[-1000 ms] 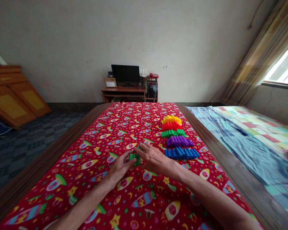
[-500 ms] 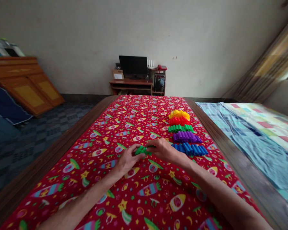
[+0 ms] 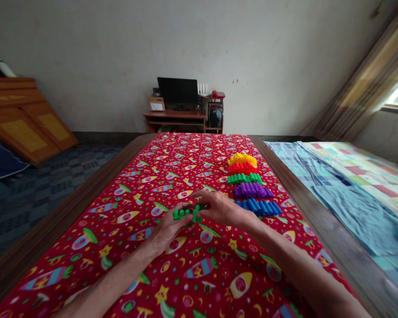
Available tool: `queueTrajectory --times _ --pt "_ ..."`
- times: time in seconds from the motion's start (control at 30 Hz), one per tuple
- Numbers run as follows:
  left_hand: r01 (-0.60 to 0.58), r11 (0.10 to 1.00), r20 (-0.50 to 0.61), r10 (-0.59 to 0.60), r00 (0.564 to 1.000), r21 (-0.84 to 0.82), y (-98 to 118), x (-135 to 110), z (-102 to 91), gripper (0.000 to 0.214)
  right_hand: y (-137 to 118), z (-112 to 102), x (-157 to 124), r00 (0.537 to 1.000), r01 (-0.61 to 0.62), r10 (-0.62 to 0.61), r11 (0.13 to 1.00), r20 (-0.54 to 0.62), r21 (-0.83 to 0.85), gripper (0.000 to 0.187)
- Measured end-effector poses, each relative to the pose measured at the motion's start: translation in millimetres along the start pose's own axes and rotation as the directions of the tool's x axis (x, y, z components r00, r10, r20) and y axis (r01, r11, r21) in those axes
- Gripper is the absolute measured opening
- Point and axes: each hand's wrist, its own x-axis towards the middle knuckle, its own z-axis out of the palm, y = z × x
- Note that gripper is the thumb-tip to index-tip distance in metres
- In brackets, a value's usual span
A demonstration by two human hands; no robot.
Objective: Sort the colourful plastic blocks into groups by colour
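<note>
Both my hands meet over a red patterned tablecloth (image 3: 172,274) at a small cluster of green plastic pieces (image 3: 185,213). My left hand (image 3: 167,229) pinches the cluster from the left, its fingers closed on it. My right hand (image 3: 219,206) grips the same green pieces from the right, fingers curled over them. Just to the right lie sorted rows of like pieces: blue (image 3: 258,206) nearest my right hand, then purple (image 3: 251,190), green (image 3: 244,178), red (image 3: 241,168) and yellow (image 3: 241,158) farther away.
The cloth covers a long wooden table (image 3: 69,212). A bed with a checked blanket (image 3: 345,185) runs along the right. A desk with a monitor (image 3: 177,92) stands at the far wall. A wooden cabinet (image 3: 23,119) leans at the left.
The green pieces have shifted slightly left between my hands, and my right fingers have curled tighter over them. The camera has swung a little.
</note>
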Motion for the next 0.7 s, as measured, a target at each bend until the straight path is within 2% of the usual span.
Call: queueTrajectory --times 0.1,0.17,0.23,0.3,0.4,0.57,0.63,0.7 --pt "0.052 0.998 -0.016 -0.052 0.999 0.031 -3.8 3.2 -2.2 0.039 0.3 8.2 -2.2 0.998 0.014 -0.017 0.999 -0.062 -0.051 0.050" --pt "0.055 0.998 -0.057 -0.054 0.997 0.019 -4.9 4.8 -2.4 0.038 -0.3 13.2 -4.3 0.985 0.068 -0.090 0.986 -0.147 -0.151 0.044" --pt "0.032 0.999 -0.103 -0.034 0.994 -0.022 -4.1 5.5 -1.0 0.040 -3.4 17.7 -5.8 0.967 0.131 -0.186 0.949 -0.173 -0.287 0.038" --pt "-0.002 0.998 -0.141 -0.007 0.990 -0.063 -2.4 5.4 1.5 0.042 -9.0 20.8 -6.3 0.966 0.144 -0.223 0.886 -0.132 -0.441 0.030" --pt "-0.022 0.998 -0.163 0.011 0.987 -0.066 -1.7 5.3 4.3 0.044 -18.0 21.5 -6.5 0.977 0.145 -0.210 0.773 -0.034 -0.617 0.021" --pt "-0.001 0.999 -0.204 -0.009 0.979 -0.047 -6.7 7.6 3.3 0.045 -25.7 19.7 -10.2 0.960 0.251 -0.263 0.637 0.100 -0.729 0.032" --pt "0.005 0.998 -0.200 -0.019 0.980 -0.067 -7.5 7.8 3.0 0.046 -27.0 17.5 -10.8 0.956 0.269 -0.264 0.630 0.124 -0.729 0.039" --pt "0.001 0.995 -0.159 -0.016 0.987 -0.095 -6.3 6.4 3.5 0.046 -25.9 8.9 -10.4 0.958 0.265 -0.266 0.678 0.107 -0.686 0.041"
